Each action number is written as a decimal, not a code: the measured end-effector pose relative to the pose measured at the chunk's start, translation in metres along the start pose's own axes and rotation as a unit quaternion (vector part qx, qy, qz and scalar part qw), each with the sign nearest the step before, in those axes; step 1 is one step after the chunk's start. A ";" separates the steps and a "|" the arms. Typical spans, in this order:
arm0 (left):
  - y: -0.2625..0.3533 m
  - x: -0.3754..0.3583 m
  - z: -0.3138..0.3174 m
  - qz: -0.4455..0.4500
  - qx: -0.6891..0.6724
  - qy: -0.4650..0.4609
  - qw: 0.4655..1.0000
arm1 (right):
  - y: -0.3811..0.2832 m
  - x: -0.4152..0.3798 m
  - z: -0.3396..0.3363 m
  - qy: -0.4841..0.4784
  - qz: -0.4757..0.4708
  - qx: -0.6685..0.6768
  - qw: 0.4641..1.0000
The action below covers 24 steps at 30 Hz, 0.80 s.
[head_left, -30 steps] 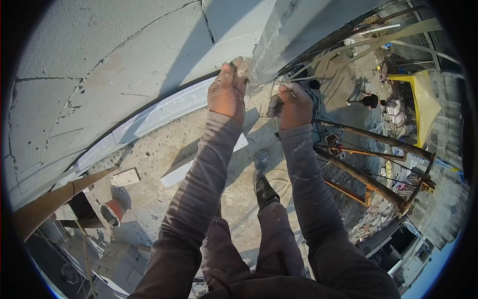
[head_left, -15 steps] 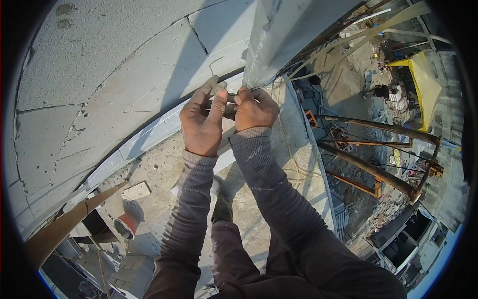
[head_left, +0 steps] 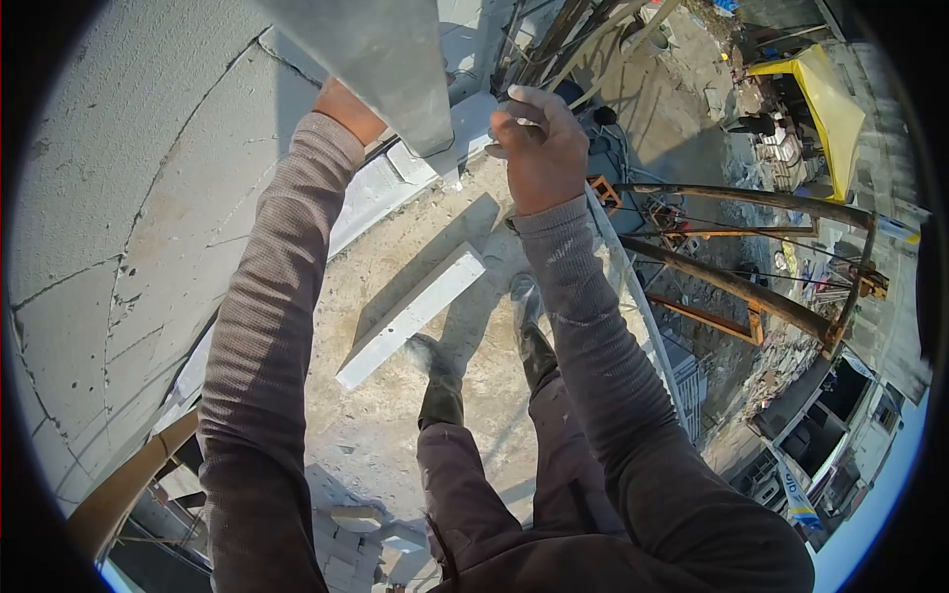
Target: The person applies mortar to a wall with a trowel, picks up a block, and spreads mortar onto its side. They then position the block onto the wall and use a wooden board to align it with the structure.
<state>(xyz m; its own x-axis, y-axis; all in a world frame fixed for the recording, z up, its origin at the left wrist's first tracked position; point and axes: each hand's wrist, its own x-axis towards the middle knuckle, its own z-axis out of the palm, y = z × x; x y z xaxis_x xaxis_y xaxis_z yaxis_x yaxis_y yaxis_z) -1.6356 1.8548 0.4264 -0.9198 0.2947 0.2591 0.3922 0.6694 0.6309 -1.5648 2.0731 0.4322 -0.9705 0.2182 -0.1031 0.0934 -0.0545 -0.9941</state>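
Note:
A grey vertical post stands at the top centre, beside the pale block wall. My left hand reaches behind the post's left side; only its back near the wrist shows, and its fingers are hidden. To the right of the post my right hand is raised with its fingers curled and the thumb near them. Whether something small sits between those fingers cannot be made out. Below the post a white strip-like block lies on the dusty concrete floor, next to my boots.
On the right, the slab edge drops to a lower yard with wooden poles, orange frames and a yellow canopy. Cables hang at the top. A brown beam crosses the lower left.
My hands, close together by the wall before, are now apart on either side of the post. The view has shifted, showing more of the floor block and both boots.

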 end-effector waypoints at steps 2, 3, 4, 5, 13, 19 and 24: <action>0.011 0.000 -0.002 0.000 -0.090 -0.057 0.994 | -0.007 0.014 -0.004 -0.024 -0.159 -0.018 0.987; 0.020 0.005 -0.006 0.007 -0.183 -0.107 0.977 | -0.011 0.015 -0.006 -0.018 -0.154 -0.018 0.988; 0.030 0.008 -0.010 0.009 -0.185 -0.113 0.976 | -0.017 0.016 -0.008 -0.064 -0.149 -0.041 0.986; 0.035 0.010 -0.013 -0.072 -0.262 -0.162 0.948 | -0.019 0.016 -0.011 -0.111 -0.145 -0.065 0.981; 0.002 0.000 0.004 -0.052 -0.310 -0.166 0.935 | -0.016 -0.025 0.002 -0.057 -0.061 -0.121 0.989; -0.005 -0.021 -0.007 -0.041 -0.181 -0.079 0.979 | -0.014 -0.061 0.026 0.027 -0.038 -0.053 0.998; 0.030 -0.032 -0.040 -0.118 0.098 -0.177 0.972 | -0.003 -0.059 0.012 -0.070 -0.097 -0.019 0.993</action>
<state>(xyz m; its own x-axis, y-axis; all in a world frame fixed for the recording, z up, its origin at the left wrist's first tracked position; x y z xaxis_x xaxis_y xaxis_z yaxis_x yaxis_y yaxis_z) -1.5952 1.8386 0.4667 -0.9364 0.3094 -0.1656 0.1967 0.8536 0.4824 -1.5105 2.0488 0.4420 -0.9921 0.0833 0.0935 -0.0928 0.0125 -0.9956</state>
